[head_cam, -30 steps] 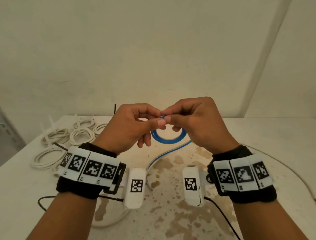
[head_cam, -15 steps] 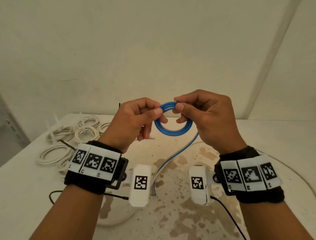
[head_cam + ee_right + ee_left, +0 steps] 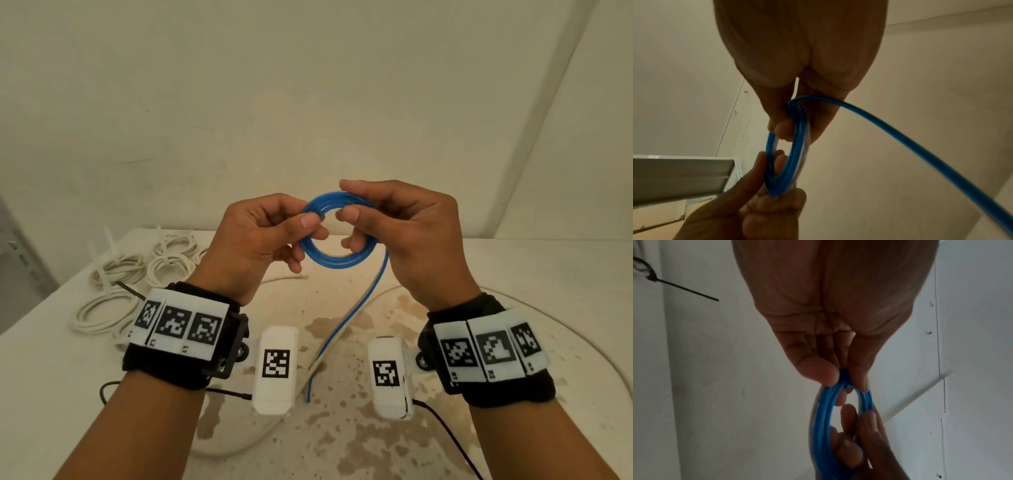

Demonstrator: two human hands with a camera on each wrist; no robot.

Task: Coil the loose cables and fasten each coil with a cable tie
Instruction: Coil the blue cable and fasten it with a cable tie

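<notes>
Both hands are raised above the middle of the worktop [image 3: 513, 274], holding a small blue coil [image 3: 337, 236] between them. The left hand [image 3: 260, 240] pinches the coil's left side, thumb on the near face and forefinger behind; the left wrist view shows the fingers [image 3: 818, 371] clamped together on the blue turns [image 3: 822, 426]. The right hand [image 3: 407, 236] has its fingers curled round the coil's right side, the forefinger over the top of the ring and the thumb tip at its inner edge; in the right wrist view its fingers [image 3: 785, 129] close on the turns [image 3: 793, 146].

The coil stands nearly upright, facing the person, clear of the worktop. From its right side a loose blue tail [image 3: 346, 325] hangs down past the right palm and runs toward the near edge, ending between the two white wrist units [image 3: 275, 368]. The same tail sweeps away to the lower right in the right wrist view [image 3: 900, 134].

Near the far left corner lie several white coils [image 3: 120, 270], with pale ties standing up from some; whether all are tied I cannot tell. One nearer white coil [image 3: 102, 310] carries a dark tie [image 3: 130, 290]. A loose white cable [image 3: 582, 342] curves along the right side of the stained worktop.
</notes>
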